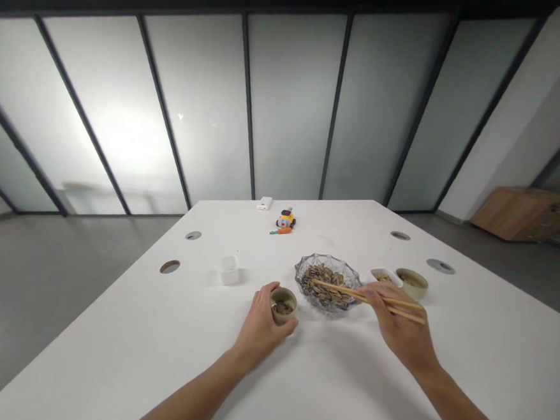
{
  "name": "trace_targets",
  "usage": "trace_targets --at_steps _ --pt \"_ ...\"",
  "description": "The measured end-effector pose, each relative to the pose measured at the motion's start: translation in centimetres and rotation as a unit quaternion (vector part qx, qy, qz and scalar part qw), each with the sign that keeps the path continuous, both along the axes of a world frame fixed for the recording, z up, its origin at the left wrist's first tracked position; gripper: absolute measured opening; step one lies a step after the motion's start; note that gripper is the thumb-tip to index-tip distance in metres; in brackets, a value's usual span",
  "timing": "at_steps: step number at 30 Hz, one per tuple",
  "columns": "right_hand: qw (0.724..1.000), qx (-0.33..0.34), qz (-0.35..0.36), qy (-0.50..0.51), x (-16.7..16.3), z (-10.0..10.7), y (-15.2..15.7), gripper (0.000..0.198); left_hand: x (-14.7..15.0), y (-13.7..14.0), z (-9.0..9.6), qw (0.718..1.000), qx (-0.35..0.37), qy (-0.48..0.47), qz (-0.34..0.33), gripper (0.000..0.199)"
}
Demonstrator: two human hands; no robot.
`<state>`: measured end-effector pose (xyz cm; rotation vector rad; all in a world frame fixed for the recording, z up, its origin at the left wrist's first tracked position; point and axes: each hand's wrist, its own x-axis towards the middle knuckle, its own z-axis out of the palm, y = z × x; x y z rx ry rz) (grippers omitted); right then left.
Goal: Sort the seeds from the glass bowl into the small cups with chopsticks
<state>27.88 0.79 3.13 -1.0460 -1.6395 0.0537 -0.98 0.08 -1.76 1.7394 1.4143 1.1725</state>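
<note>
My left hand (263,319) is wrapped round a small beige cup (285,296) standing on the white table; some dark seeds lie at its bottom. A pair of wooden chopsticks (388,302) is held in my right hand (399,321). Their tips reach into a clear glass bowl (303,293) of striped sunflower seeds (328,285), touching or just above the heap. Whether a seed sits between the tips is too small to tell. The bowl stands to the right of the cup, between my hands.
Behind my right hand are a small white dish (385,275) and a beige bowl (416,285), both with contents. A white container (228,270) stands left. Farther back are a yellow toy car (286,219), an orange carrot-shaped object (283,231) and a white device (264,203). Round holes pierce the table (156,329).
</note>
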Motion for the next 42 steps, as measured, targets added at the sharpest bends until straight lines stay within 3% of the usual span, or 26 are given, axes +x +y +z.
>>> trace_targets --at_steps 6,14,23,28,33,39,42 --pt "1.0 -0.001 -0.016 0.024 0.0 -0.3 0.2 0.033 0.0 0.0 0.2 1.0 0.002 0.001 -0.002 0.075" --pt "0.998 -0.004 0.056 0.005 -1.2 -0.6 -0.2 0.023 0.0 0.2 -0.2 1.0 0.007 0.0 0.002 0.075" --pt "1.0 0.012 0.02 0.008 -0.8 -0.6 -0.2 0.029 -0.1 0.0 0.1 1.0 0.007 0.0 -0.001 0.075" --pt "0.992 -0.041 -0.028 0.12 -0.5 -0.6 0.4 0.041 -0.1 -0.1 0.3 1.0 0.006 0.01 0.0 0.074" --pt "0.931 -0.114 0.084 0.337 -0.6 -0.8 1.2 0.038 -0.1 -0.2 0.5 1.0 0.007 0.012 -0.001 0.074" --pt "0.915 -0.177 0.147 0.33 -1.1 -1.0 0.9 0.041 0.0 -0.1 0.3 1.0 0.001 0.003 0.0 0.075" --pt "0.927 -0.157 0.129 0.316 -0.9 -1.0 0.8 0.044 0.0 -0.1 0.3 1.0 -0.003 0.003 0.001 0.076"
